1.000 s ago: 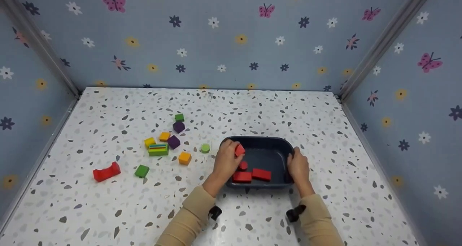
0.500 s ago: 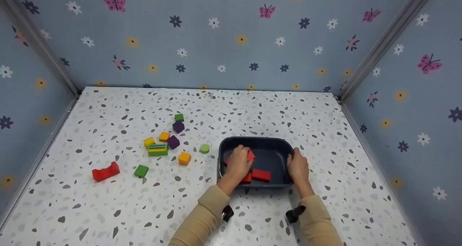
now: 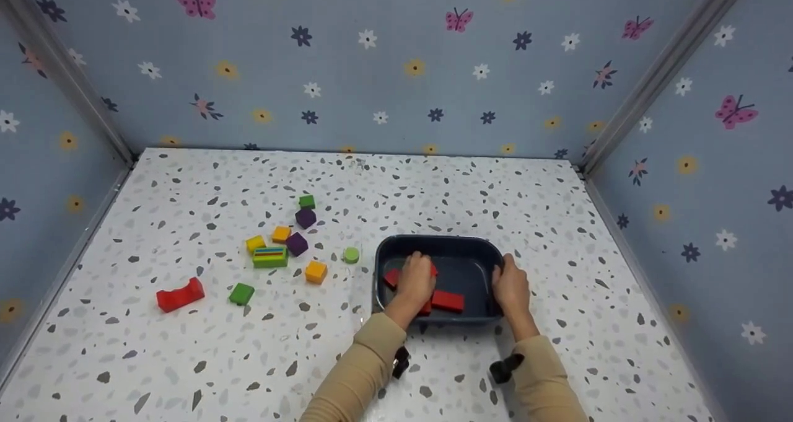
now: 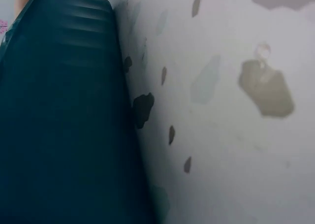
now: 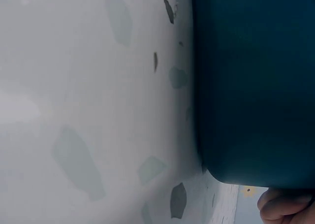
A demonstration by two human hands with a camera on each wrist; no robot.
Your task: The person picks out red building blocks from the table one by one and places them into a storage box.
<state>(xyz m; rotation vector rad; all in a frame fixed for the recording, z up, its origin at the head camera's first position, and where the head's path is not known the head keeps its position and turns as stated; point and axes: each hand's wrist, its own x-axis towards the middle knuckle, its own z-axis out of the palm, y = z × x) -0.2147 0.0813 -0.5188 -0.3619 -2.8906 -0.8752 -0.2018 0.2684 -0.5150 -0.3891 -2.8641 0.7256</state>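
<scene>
A dark blue plastic tray [image 3: 477, 279] stands on the speckled table. My left hand [image 3: 416, 279] reaches down inside its left half, fingers curled and pinching a red block [image 3: 434, 271] that is mostly hidden behind them. Left of that hand lies another red block [image 3: 391, 278]. A red rectangular block [image 3: 447, 300] rests by the tray's front wall, and part of one more red block [image 3: 425, 308] shows below the wrist. My right hand [image 3: 512, 285] grips the tray's right rim. Both wrist views show mainly the tray's outer side [image 4: 69, 111].
Left of the tray lie a light green round block [image 3: 351, 255], an orange cube [image 3: 316, 272], two purple blocks [image 3: 297, 244], a striped green block [image 3: 270, 258], yellow and green blocks, and a red arched block [image 3: 181, 295]. Flowered walls border the table [image 3: 595, 347].
My left hand has moved from the tray's left rim rightward and down into it with the red block. My right hand has stayed on the right rim.
</scene>
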